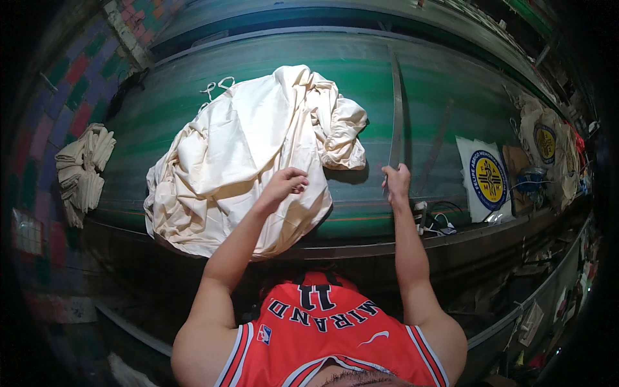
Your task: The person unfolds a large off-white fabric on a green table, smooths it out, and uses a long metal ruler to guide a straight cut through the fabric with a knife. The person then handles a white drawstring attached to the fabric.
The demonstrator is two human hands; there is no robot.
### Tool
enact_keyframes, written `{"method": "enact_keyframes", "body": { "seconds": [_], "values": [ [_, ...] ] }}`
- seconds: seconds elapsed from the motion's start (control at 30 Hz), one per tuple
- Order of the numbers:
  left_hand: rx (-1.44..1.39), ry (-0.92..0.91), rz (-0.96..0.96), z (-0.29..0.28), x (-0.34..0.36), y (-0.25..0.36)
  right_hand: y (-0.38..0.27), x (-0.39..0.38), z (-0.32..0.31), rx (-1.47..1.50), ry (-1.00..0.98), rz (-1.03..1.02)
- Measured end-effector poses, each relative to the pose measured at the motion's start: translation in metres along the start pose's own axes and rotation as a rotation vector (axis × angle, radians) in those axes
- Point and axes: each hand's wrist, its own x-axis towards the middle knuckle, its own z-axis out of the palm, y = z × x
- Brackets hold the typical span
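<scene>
A large, crumpled cream cloth (238,168) with loose ties at its back edge lies over the green-streaked work table (354,213). My left hand (287,186) is over the cloth's right part, fingers apart and slightly bent, with nothing visible in them; whether they touch it I cannot tell. My right hand (396,182) is closed at the near end of a long, flat metal bar (396,103), which stretches away from me across the table to the right of the cloth.
Folded cream cloths (87,168) hang at the left end. At the right lie white sheets with a round blue-and-yellow emblem (471,151), cream bags (548,129), a blue object (532,180) and cables (438,219). A painted brick wall (58,109) stands left; another long surface runs behind.
</scene>
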Motion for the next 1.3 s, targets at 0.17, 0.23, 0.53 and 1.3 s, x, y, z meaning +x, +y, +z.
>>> {"method": "enact_keyframes", "body": {
  "seconds": [0.17, 0.23, 0.53, 1.3],
  "values": [
    [-0.026, 0.124, 0.009, -0.098, -0.001, 0.015, -0.009, -0.083, 0.052, -0.009, 0.021, -0.046],
    [0.035, 0.163, 0.014, -0.138, 0.002, 0.019, -0.009, -0.115, 0.08, 0.023, -0.041, -0.034],
    [0.041, 0.225, 0.069, -0.298, 0.004, 0.031, 0.001, -0.239, 0.252, 0.022, -0.201, 0.018],
    [0.679, 0.519, 0.357, -0.49, 0.185, 0.043, 0.027, -0.272, 0.307, -0.925, -0.82, 0.456]
  ]
}}
